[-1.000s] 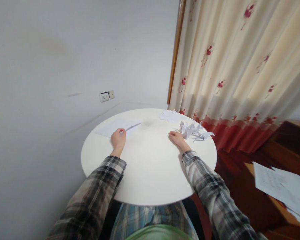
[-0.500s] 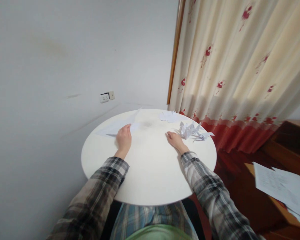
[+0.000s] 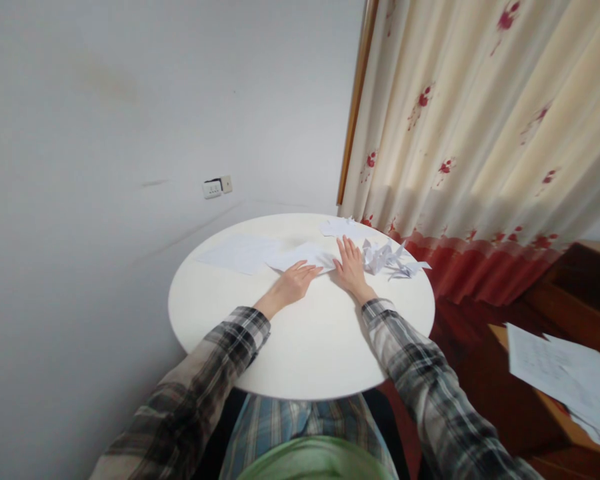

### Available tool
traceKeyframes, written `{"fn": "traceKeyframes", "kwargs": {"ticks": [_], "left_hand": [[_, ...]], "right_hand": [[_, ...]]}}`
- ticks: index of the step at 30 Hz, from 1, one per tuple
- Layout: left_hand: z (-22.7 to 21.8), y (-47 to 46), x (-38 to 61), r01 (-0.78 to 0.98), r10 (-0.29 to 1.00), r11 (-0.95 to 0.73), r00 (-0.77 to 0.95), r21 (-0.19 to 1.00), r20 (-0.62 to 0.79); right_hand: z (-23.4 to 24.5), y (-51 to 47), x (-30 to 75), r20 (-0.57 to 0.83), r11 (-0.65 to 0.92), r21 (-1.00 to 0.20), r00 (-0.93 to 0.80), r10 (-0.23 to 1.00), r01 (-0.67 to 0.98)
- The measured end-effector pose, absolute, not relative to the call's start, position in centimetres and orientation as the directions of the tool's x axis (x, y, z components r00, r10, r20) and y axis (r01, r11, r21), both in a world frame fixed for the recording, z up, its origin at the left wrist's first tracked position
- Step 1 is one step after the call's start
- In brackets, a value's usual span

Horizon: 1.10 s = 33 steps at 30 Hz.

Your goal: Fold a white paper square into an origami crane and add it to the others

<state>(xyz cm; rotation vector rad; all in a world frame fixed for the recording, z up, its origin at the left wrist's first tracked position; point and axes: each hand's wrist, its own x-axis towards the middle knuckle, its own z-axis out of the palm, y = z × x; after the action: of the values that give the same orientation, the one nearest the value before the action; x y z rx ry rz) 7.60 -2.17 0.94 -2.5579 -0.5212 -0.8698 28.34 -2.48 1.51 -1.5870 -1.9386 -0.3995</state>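
Observation:
A white sheet of paper [image 3: 305,255] lies flat near the middle back of the round white table [image 3: 300,347]. My left hand [image 3: 294,281] rests on its near edge with fingers stretched out flat. My right hand [image 3: 350,263] lies open beside it, fingers spread, touching the sheet's right edge. A pile of folded white paper figures [image 3: 387,258] sits just right of my right hand.
More white sheets [image 3: 237,253] lie at the table's left back and crumpled paper [image 3: 337,228] at its far edge. A wall with a socket [image 3: 216,187] stands behind, a flowered curtain [image 3: 480,133] to the right. Papers [image 3: 565,373] lie on a dark wooden surface at the right.
My left hand lifted one sheet from the stack at the left, carried it right and laid it flat mid-table. My right hand moved forward and spread onto the sheet's edge.

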Motion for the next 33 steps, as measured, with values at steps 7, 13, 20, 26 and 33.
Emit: {"fn": "traceKeyframes", "kwargs": {"ticks": [7,13,20,26,33], "left_hand": [[0.9,-3.6,8.2,0.272,0.007,-0.889,0.812,-0.368,0.584],[1.1,-4.2,8.5,0.225,-0.026,-0.888,0.846,-0.401,0.532],[1.3,-5.4,9.2,0.125,-0.087,-0.888,0.9,-0.443,0.428],[1.2,-5.5,9.4,0.105,-0.12,-0.893,0.882,-0.438,0.456],[1.3,-5.3,8.7,0.258,0.028,-0.895,0.847,-0.365,0.531]], "right_hand": [[1.2,-2.5,28.6,0.764,0.29,-0.185,-0.048,0.644,0.939],[1.0,-2.2,28.7,0.773,0.319,-0.191,-0.058,0.632,0.928],[0.9,-1.8,28.4,0.683,0.327,-0.148,-0.143,0.716,0.933],[0.0,-1.0,28.1,0.43,0.374,-0.017,-0.331,0.84,0.927],[-0.4,-0.4,28.2,0.111,0.403,-0.063,-0.395,0.912,0.913]]}}
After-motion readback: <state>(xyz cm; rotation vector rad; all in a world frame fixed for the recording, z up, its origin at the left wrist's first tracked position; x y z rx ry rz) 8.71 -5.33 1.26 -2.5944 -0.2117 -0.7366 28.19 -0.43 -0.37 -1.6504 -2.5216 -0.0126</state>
